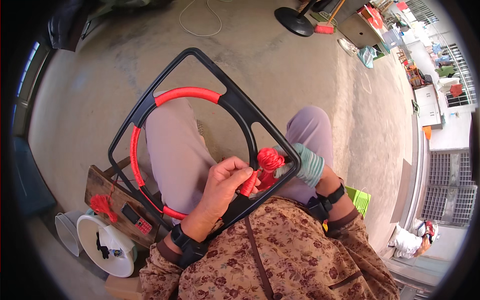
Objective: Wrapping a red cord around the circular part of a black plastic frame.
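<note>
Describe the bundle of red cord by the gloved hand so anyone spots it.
Find the large black frame at the picture's centre, then its right-hand corner, where the right hand wears a striped green glove. Just left of that glove is the bundle of red cord: compactly coiled, unlike the splayed red strands on the wooden board.

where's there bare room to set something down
Bare floor lies between the black frame and the round black base. Crowded: the wooden board, holding a red cord bundle and a phone, and the white basin beside it.
</note>
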Demonstrator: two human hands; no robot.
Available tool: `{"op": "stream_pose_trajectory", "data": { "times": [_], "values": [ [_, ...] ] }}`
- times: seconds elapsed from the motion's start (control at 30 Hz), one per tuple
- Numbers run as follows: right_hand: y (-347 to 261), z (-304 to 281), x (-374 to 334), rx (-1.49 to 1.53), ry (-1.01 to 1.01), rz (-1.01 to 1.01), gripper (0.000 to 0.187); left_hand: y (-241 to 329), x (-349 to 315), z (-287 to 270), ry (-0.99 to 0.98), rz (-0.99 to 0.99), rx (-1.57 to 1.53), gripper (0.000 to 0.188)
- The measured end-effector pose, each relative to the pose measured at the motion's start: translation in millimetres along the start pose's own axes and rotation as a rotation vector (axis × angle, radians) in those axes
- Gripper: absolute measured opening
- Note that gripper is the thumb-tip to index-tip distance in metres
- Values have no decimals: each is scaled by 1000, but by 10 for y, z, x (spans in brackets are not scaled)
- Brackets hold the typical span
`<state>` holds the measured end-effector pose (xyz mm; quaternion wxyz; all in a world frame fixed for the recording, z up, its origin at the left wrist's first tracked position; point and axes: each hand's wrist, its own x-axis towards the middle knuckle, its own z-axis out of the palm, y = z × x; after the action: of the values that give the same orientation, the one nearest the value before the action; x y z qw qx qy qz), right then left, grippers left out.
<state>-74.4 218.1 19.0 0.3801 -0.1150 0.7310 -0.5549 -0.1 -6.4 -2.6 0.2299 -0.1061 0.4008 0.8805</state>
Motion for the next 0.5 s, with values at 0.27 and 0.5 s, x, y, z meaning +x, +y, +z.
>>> {"op": "stream_pose_trajectory", "data": {
  "times": [0.27, 0.5],
  "values": [
    [-190, 298, 531, 216, -108, -188, 55, -24, 1, 68, 20, 145, 57, 19],
    [-89, 543, 554, 1053, -182, 199, 40, -136, 42, -77, 115, 83, 28, 30]
  ]
}}
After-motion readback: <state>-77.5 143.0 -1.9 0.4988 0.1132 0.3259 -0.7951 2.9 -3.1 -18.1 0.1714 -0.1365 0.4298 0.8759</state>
